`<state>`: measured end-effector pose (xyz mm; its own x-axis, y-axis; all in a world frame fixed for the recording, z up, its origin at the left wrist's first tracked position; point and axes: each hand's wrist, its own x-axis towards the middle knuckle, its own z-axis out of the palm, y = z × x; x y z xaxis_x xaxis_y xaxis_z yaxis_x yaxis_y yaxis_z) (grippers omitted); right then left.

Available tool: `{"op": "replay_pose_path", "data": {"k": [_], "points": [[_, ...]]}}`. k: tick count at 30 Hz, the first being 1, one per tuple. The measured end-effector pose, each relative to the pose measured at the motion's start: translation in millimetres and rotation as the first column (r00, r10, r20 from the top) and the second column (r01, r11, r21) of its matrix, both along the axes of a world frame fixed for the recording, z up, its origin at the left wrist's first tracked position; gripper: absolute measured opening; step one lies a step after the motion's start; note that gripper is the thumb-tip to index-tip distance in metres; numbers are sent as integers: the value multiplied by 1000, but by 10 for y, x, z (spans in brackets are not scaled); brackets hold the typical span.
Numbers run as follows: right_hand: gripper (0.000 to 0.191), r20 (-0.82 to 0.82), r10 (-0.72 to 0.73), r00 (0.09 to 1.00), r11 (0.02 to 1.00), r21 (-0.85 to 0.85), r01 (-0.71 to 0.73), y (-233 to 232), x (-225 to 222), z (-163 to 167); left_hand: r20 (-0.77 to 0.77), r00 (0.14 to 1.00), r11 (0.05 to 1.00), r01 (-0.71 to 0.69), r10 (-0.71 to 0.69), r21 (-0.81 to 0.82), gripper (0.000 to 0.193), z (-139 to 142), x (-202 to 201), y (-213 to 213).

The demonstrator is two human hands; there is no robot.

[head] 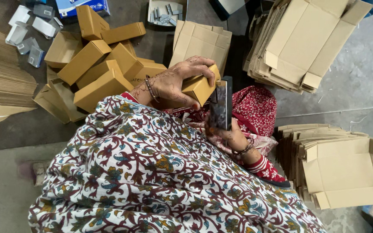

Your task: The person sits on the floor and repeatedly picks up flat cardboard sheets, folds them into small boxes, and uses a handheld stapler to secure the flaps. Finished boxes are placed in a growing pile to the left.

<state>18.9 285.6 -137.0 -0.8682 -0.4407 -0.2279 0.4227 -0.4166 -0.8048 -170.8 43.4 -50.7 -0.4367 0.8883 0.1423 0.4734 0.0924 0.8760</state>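
My left hand (175,82) grips a small brown cardboard box (200,87), fingers wrapped over its top, open end facing right. My right hand (231,137) holds a flat dark item (221,103) upright, its edge touching the box's open end. Both hands are above my lap, over patterned floral cloth (152,172) and red printed fabric (255,108). Each wrist wears a bangle.
A pile of closed brown boxes (100,69) lies on the floor to the left. Flat cardboard blanks are stacked at the far left (1,73), top centre (201,41), top right (303,43) and lower right (337,168). Small grey packets (26,30) and a tray of parts (165,15) sit at the top.
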Motion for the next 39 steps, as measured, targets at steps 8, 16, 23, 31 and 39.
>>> {"op": "replay_pose_path", "data": {"k": [8, 16, 23, 31, 39], "points": [[69, 1, 296, 955, 948, 121, -294, 95, 52, 298, 29, 1000, 1000, -4, 5, -16, 67, -48, 13, 2], [40, 9, 194, 981, 877, 447, -177, 94, 203, 179, 5, 1000, 1000, 30, -30, 5, 64, -21, -10, 50], [47, -95, 263, 960, 922, 319, -221, 11, 21, 155, 15, 999, 999, -33, 33, -3, 69, -148, -32, 73], [101, -215, -80, 973, 596, 772, 220, -238, -1065, 37, -126, 872, 852, -416, 473, 317, 95, -133, -172, -77], [65, -514, -178, 839, 386, 748, 540, -296, -1545, -3, 320, 892, 831, -427, 321, 357, 122, -174, -58, -106]]}}
